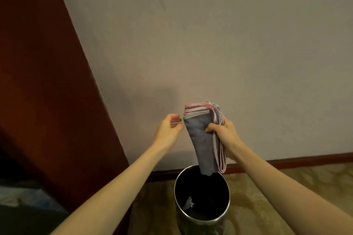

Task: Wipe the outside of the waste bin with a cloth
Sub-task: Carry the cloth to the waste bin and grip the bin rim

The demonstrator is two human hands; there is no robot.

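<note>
The folded grey cloth with pink and green edging is soft and light. It bends and hangs down from the grip, so I judge it needs a full hand around the folded layers, otherwise they may slide open. The right hand grips it in the middle, with the fingers curled round the bundle. The left hand is just beside the upper corner of the cloth with curled fingers. I cannot tell if it pinches the corner or a thin thread, or holds nothing.

The round metal waste bin with a dark inside stands on the patterned carpet below the hands, near the wall. It looks stiff and smooth, probably light, so it may slide or tip when it is pressed from one side. I think one hand should hold the rim while the other one wipes.

The outside wall of the bin is almost hidden, because the camera looks down into it, and its base is cut off. A small pale scrap lies inside, and I cannot identify it. Whether the lower end of the cloth touches the rim is not clear.
</note>
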